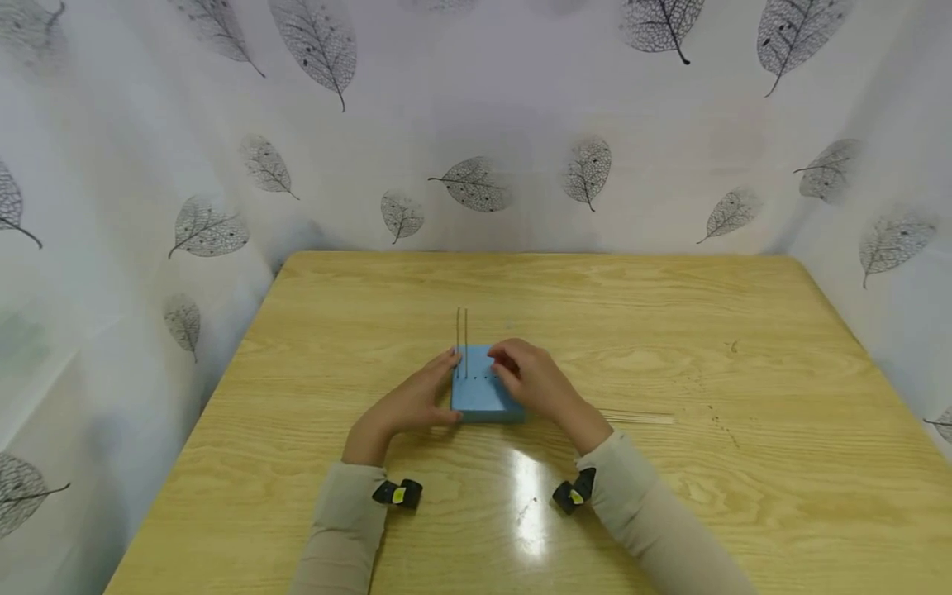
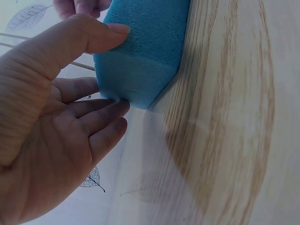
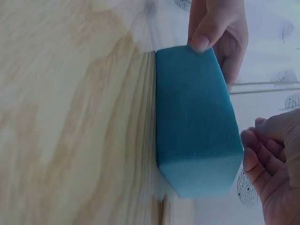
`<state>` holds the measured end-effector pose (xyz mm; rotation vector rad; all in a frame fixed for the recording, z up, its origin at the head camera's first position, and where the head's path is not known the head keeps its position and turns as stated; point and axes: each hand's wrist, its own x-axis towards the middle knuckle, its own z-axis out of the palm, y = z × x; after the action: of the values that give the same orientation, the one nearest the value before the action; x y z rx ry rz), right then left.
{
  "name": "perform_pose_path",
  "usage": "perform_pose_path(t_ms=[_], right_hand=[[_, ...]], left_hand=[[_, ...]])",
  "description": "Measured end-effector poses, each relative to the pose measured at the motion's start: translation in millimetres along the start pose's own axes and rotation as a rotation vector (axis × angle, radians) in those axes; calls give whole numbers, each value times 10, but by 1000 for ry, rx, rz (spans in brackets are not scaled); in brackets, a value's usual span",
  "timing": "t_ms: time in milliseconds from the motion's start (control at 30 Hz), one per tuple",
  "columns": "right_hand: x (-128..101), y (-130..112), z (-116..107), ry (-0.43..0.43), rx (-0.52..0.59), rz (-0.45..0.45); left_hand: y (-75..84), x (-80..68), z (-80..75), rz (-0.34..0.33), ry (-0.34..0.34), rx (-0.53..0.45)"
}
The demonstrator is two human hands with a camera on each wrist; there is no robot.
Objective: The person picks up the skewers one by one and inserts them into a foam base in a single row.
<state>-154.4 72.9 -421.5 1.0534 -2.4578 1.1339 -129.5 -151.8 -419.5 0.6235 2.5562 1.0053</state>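
Note:
A blue foam block lies on the wooden table. Two thin sticks stand upright in its far left part. My left hand steadies the block's left side, with its thumb on the top face and straight fingers against the side wall. My right hand rests over the block's right top. Its fingers are curled together near a row of small holes, and nothing shows between them.
Several thin sticks lie flat on the table to the right of the block. A leaf-patterned white cloth closes in the table's back and both sides. Small black cameras sit at both wrists.

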Motion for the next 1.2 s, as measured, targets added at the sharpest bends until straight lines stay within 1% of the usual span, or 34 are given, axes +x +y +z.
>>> perform_pose_path(t_ms=[133, 233, 667, 967, 1200], right_hand=[[-88, 78, -89, 32, 12, -27], [-151, 132, -160, 39, 14, -26], [-438, 330, -415, 59, -49, 40], [-568, 430, -616, 73, -91, 68], [-656, 514, -796, 76, -142, 107]], left_hand=[[11, 5, 10, -12, 4, 4], [14, 7, 20, -23, 4, 3], [18, 5, 18, -19, 0, 7], [41, 6, -5, -22, -9, 1], [20, 11, 5, -20, -16, -9]])
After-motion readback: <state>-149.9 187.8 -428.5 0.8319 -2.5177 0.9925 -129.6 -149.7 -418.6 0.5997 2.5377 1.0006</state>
